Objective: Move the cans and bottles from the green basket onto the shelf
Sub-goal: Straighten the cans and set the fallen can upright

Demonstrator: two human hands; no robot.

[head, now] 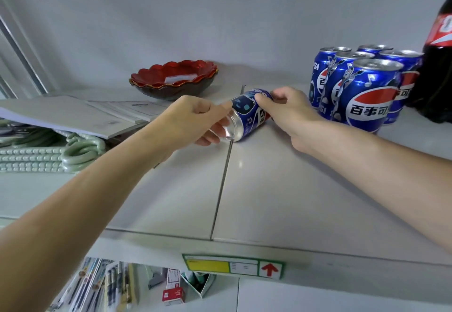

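Pepsi can [247,115] lies tilted on the shelf [269,189], just left of the standing Pepsi cans [362,91]; left hand [195,118] grips its base, right hand [286,108] curls over its top. Best: tip upright, slide alongside.

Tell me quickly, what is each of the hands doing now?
Left hand: grips the bottom end of the tilted blue can.
Right hand: grips the top part of the same can.
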